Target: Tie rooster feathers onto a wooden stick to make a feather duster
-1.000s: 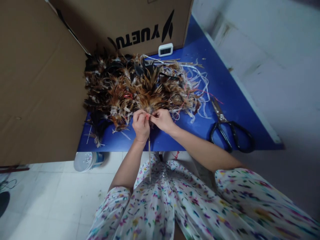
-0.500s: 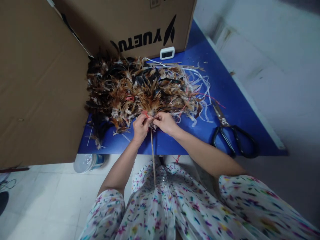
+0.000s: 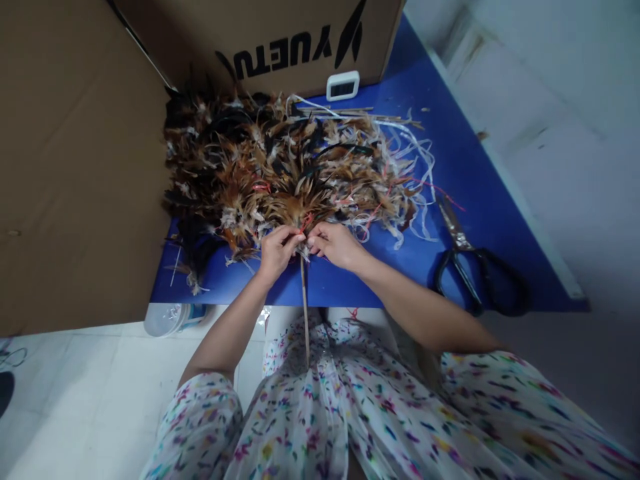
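Observation:
A thin wooden stick [image 3: 305, 300] runs from my lap up to the table, with a bunch of brown feathers [image 3: 293, 203] around its far end. At the base of these feathers is red string [image 3: 307, 220]. My left hand [image 3: 280, 252] is closed in a pinch on the red string beside the stick. Facing it from the other side, my right hand [image 3: 337, 245] has its thumb and fingertips pressed together against the feather base. What lies between the right fingertips is too small to make out.
Brown and black feathers [image 3: 215, 160] with white strips are heaped on the blue table [image 3: 390, 280]. Scissors with black handles [image 3: 463, 250] lie to the right. Behind stand cardboard boxes [image 3: 85, 167], thin sticks [image 3: 355, 115] and a small white device [image 3: 343, 86]. Below is a plastic bucket [image 3: 167, 320].
My two hands have drawn slightly apart at the feather base, and the red string now shows above the fingers. The whole view has shifted a little.

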Action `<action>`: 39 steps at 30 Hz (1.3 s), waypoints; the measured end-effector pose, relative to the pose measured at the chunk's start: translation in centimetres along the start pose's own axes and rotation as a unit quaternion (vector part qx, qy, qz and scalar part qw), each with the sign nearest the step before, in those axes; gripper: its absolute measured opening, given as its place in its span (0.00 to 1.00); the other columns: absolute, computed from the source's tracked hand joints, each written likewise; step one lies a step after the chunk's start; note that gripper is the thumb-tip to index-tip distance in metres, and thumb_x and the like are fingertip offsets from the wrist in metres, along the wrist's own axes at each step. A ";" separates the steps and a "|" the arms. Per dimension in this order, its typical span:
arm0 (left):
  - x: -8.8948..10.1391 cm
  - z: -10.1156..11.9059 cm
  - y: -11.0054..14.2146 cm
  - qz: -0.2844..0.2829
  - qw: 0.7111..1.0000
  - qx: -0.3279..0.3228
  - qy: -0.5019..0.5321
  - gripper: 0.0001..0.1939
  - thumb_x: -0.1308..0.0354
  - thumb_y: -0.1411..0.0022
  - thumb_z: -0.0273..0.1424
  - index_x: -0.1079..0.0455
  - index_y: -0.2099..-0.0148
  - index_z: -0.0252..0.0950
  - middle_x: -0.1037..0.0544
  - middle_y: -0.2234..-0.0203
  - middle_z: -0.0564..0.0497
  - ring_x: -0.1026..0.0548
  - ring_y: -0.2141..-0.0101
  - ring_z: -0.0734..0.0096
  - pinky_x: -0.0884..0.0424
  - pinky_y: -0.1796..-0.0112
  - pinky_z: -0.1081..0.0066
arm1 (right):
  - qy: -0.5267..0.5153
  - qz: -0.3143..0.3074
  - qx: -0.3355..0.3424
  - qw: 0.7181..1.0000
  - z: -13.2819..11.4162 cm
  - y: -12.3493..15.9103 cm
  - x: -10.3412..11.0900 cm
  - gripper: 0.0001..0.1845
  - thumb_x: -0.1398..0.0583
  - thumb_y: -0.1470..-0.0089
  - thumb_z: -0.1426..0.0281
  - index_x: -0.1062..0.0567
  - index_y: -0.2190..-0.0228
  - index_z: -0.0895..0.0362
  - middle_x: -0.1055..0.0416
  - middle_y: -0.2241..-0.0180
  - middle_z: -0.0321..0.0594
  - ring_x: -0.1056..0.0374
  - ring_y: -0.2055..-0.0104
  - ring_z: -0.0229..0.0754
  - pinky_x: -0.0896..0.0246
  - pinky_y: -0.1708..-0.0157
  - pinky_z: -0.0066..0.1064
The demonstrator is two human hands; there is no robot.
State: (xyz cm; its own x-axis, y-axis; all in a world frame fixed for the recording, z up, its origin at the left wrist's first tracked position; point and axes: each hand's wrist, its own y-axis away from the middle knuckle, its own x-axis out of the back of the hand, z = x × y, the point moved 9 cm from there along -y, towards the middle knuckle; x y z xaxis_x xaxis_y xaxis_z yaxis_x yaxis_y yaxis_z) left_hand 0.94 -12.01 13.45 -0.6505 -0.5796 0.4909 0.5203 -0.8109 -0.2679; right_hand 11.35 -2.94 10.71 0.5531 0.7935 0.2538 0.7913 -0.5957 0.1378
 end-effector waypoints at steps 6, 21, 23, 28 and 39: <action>-0.3 0.5 -0.5 -0.011 0.999 -0.030 -0.025 0.08 0.39 0.41 0.36 0.25 0.69 0.37 0.24 0.75 0.51 0.27 0.72 0.73 0.33 0.69 0.74 | 0.092 0.016 0.021 0.995 -1.1 0.6 0.6 0.05 0.42 0.47 0.78 0.27 0.72 0.59 0.29 0.79 0.34 0.32 0.77 0.35 0.39 0.73 0.26; -1.5 0.1 -0.8 -0.070 0.996 -0.034 0.039 0.07 0.38 0.42 0.30 0.34 0.68 0.37 0.32 0.79 0.60 0.34 0.80 0.80 0.38 0.75 0.78 | 0.220 0.039 0.080 0.971 -3.5 1.4 1.7 0.05 0.42 0.43 0.73 0.25 0.69 0.58 0.28 0.74 0.37 0.37 0.74 0.35 0.48 0.70 0.28; -1.5 0.8 -0.9 -0.076 0.995 -0.063 0.020 0.05 0.39 0.41 0.29 0.33 0.68 0.36 0.31 0.79 0.58 0.32 0.78 0.80 0.37 0.74 0.77 | 0.226 0.041 0.085 0.970 -3.7 1.5 1.8 0.05 0.42 0.43 0.73 0.26 0.69 0.58 0.28 0.74 0.36 0.38 0.74 0.35 0.49 0.71 0.28; -1.0 2.7 -1.0 -0.070 0.983 -0.160 -0.057 0.02 0.38 0.41 0.27 0.28 0.67 0.35 0.26 0.75 0.55 0.29 0.73 0.76 0.35 0.69 0.76 | 0.244 0.041 0.136 0.959 -4.4 1.8 1.2 0.06 0.45 0.42 0.76 0.27 0.67 0.58 0.26 0.67 0.41 0.32 0.66 0.39 0.45 0.65 0.29; -0.9 2.4 -1.2 -0.062 0.981 -0.165 -0.082 0.06 0.41 0.39 0.31 0.29 0.68 0.35 0.26 0.75 0.53 0.30 0.73 0.75 0.36 0.69 0.75 | 0.188 0.068 0.185 0.962 -4.5 1.1 1.5 0.05 0.37 0.47 0.69 0.27 0.68 0.58 0.27 0.69 0.39 0.31 0.66 0.39 0.42 0.65 0.29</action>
State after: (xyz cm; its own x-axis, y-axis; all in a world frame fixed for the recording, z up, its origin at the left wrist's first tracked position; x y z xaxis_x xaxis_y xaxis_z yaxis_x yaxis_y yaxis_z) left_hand 2.26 -10.35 15.30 -0.5865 -0.4751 0.6560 0.2177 -0.8726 -0.4373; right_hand 11.89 -2.91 15.52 0.5798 0.5692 0.5829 0.7953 -0.5506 -0.2535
